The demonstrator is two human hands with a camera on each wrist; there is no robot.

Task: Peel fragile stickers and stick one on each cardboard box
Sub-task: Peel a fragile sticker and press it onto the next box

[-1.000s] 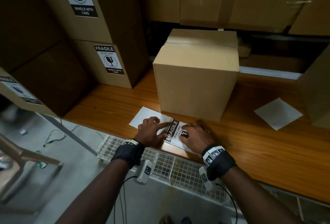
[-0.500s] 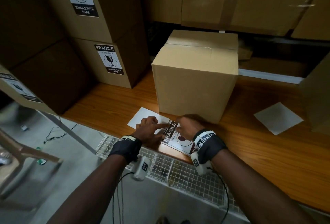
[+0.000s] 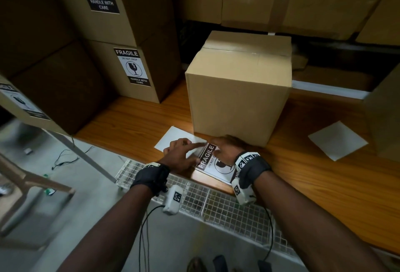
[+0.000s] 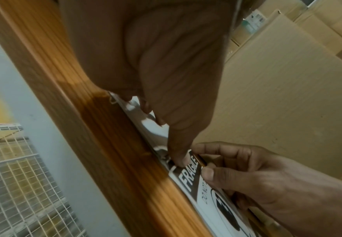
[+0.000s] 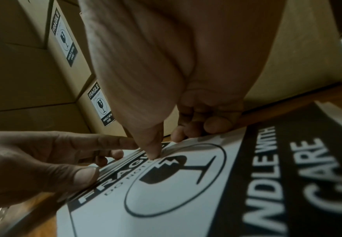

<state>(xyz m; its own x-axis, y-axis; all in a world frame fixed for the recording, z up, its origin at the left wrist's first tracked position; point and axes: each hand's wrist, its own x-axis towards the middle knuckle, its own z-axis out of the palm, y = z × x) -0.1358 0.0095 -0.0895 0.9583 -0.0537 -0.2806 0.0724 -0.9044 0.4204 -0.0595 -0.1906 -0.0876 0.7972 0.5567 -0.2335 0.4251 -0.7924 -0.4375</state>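
A black-and-white fragile sticker (image 3: 213, 164) lies on its sheet on the wooden table (image 3: 313, 180), just in front of a plain cardboard box (image 3: 238, 94). My left hand (image 3: 184, 154) holds it down: the index fingertip (image 4: 183, 158) presses the corner by the word FRAGILE and the thumb (image 5: 85, 176) lies on the near edge. My right hand (image 3: 224, 149) is at the sticker's far edge by the box. Its thumb (image 5: 152, 152) presses the top of the sticker (image 5: 186, 192) and its curled fingers (image 5: 204, 126) pinch that edge.
Stacked boxes with fragile labels (image 3: 134, 68) stand at the left, more boxes behind, and another box (image 3: 385, 120) at the right edge. White backing paper (image 3: 171, 139) lies under my left hand. A loose white sheet (image 3: 337, 142) lies at the right. A wire-mesh tray (image 3: 216, 204) hangs along the table's front.
My right hand has slid from over the sticker's middle to its far edge by the box, fingers curling onto it. The left hand has stayed put, index still pressing.
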